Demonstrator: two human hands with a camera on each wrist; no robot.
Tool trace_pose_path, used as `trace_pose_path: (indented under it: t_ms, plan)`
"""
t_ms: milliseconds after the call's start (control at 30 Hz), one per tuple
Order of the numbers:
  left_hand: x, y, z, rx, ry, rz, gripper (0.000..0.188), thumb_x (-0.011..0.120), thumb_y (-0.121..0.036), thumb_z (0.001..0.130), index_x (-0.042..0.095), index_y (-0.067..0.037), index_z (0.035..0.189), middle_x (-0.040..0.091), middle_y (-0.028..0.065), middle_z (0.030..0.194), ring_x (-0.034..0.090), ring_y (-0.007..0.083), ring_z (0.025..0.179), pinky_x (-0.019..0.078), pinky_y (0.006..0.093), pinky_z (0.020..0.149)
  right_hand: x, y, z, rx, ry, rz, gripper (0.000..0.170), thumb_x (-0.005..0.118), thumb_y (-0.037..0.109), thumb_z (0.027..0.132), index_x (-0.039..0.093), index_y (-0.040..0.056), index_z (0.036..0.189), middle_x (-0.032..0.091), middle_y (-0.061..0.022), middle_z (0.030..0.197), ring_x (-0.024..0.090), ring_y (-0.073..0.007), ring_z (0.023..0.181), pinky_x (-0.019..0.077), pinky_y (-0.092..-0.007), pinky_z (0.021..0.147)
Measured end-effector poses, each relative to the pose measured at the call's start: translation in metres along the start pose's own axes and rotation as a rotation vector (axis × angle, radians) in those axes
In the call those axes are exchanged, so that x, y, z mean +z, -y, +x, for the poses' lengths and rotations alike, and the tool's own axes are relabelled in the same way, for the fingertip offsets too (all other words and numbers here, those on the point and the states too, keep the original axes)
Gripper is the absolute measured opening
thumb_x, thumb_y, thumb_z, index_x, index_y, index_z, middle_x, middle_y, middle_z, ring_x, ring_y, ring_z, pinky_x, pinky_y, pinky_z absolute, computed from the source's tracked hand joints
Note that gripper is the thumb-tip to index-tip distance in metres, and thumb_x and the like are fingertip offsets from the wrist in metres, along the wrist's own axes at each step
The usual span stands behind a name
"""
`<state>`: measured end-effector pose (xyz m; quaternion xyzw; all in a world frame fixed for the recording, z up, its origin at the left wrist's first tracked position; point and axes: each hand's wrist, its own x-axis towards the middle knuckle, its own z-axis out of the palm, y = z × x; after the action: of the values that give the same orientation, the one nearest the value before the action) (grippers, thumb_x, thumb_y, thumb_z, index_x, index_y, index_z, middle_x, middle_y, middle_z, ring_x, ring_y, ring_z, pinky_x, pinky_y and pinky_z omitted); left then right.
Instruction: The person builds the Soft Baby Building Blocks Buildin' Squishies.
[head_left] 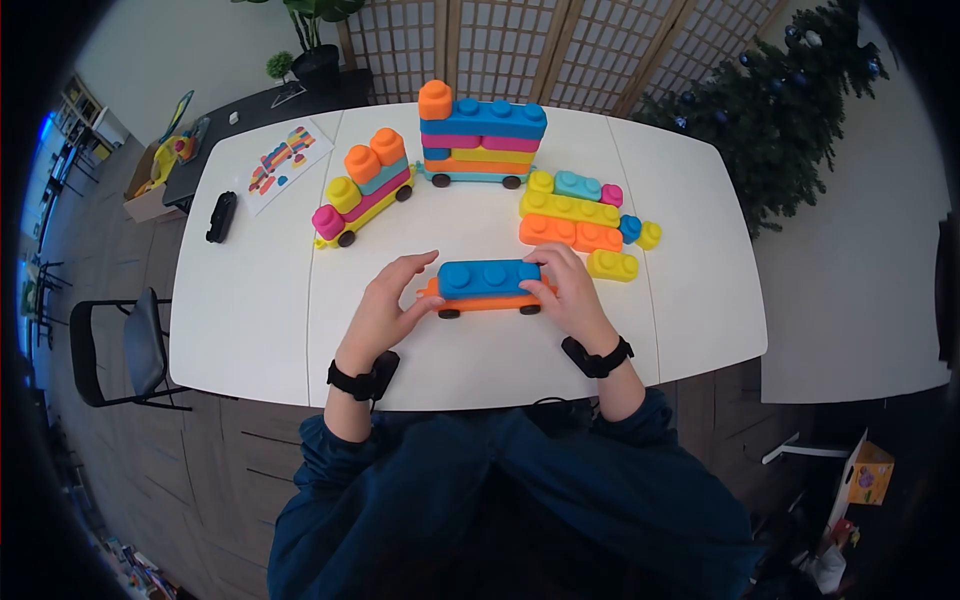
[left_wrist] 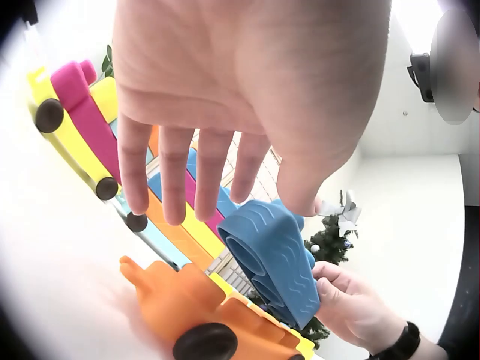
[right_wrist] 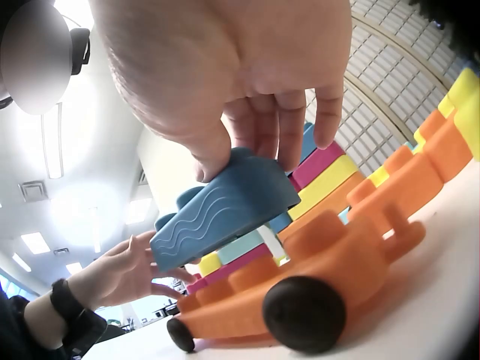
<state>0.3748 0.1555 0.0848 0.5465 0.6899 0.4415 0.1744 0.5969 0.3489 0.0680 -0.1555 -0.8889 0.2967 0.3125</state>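
Observation:
My right hand [head_left: 577, 300] pinches one end of a long blue building block [head_left: 490, 284] between thumb and fingers. The block hangs over an orange wheeled base [head_left: 485, 304] with black wheels. In the right wrist view a gap shows between the tilted blue block [right_wrist: 225, 206] and the studs of the orange base [right_wrist: 315, 234]. My left hand [head_left: 380, 315] is held at the other end of the base, thumb and fingers spread apart. From the left wrist, its fingers extend loosely beside the blue block [left_wrist: 274, 259] with nothing in them.
Behind stands a tall stacked wagon [head_left: 483, 142] on wheels; to its left is a yellow-based wagon [head_left: 375, 203]. Loose blocks [head_left: 570, 208] lie at the right. A picture sheet [head_left: 285, 165] and a black object [head_left: 222, 217] are on the white table [head_left: 250, 330] at far left.

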Motion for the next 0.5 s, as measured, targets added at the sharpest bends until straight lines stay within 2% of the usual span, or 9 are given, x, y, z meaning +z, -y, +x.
trace_pose_path:
  t_ms: [33, 233, 367, 433, 500]
  plan:
    - [0.000, 0.000, 0.000, 0.040, 0.014, 0.008, 0.055, 0.081, -0.023, 0.084, 0.061, -0.005, 0.132, 0.067, 0.0159, 0.121, 0.065, 0.0335, 0.110, 0.0522, 0.0402, 0.095, 0.005, -0.001, 0.000, -0.011, 0.026, 0.020, 0.031, 0.077, 0.014, 0.084, 0.061, 0.0020, 0.108, 0.061, -0.0130, 0.110, 0.059, -0.0336, 0.103, 0.0488, -0.0385, 0.090]
    - [0.005, 0.005, -0.001, -0.005, 0.091, 0.018, 0.046, 0.077, -0.021, 0.087, 0.063, -0.004, 0.128, 0.069, 0.0162, 0.114, 0.066, 0.0352, 0.105, 0.0524, 0.0396, 0.093, 0.016, 0.002, -0.002, 0.006, 0.112, 0.058, 0.031, 0.076, 0.014, 0.086, 0.059, 0.0029, 0.109, 0.060, -0.0130, 0.110, 0.060, -0.0322, 0.099, 0.0502, -0.0379, 0.086]
    - [0.008, 0.010, -0.001, -0.012, 0.085, 0.027, 0.044, 0.077, -0.014, 0.087, 0.063, -0.003, 0.128, 0.069, 0.0152, 0.109, 0.066, 0.0306, 0.099, 0.0515, 0.0367, 0.090, 0.016, 0.006, -0.004, 0.079, 0.153, 0.081, 0.033, 0.077, 0.011, 0.085, 0.059, 0.0019, 0.111, 0.059, -0.0130, 0.112, 0.061, -0.0320, 0.103, 0.0501, -0.0360, 0.092]
    - [0.011, 0.015, -0.001, 0.049, 0.051, 0.087, 0.044, 0.077, -0.015, 0.087, 0.064, -0.004, 0.127, 0.069, 0.0159, 0.110, 0.065, 0.0328, 0.100, 0.0513, 0.0394, 0.091, 0.018, 0.006, -0.004, 0.091, 0.149, 0.088, 0.033, 0.077, 0.012, 0.086, 0.059, 0.0028, 0.112, 0.059, -0.0131, 0.114, 0.062, -0.0324, 0.101, 0.0503, -0.0367, 0.090]
    - [0.011, 0.015, -0.002, 0.013, 0.067, 0.101, 0.042, 0.076, -0.016, 0.087, 0.064, -0.005, 0.126, 0.069, 0.0154, 0.111, 0.064, 0.0340, 0.102, 0.0516, 0.0403, 0.091, 0.019, 0.005, -0.004, 0.070, 0.152, 0.064, 0.033, 0.077, 0.012, 0.086, 0.059, 0.0030, 0.112, 0.060, -0.0133, 0.114, 0.062, -0.0325, 0.101, 0.0504, -0.0373, 0.089]
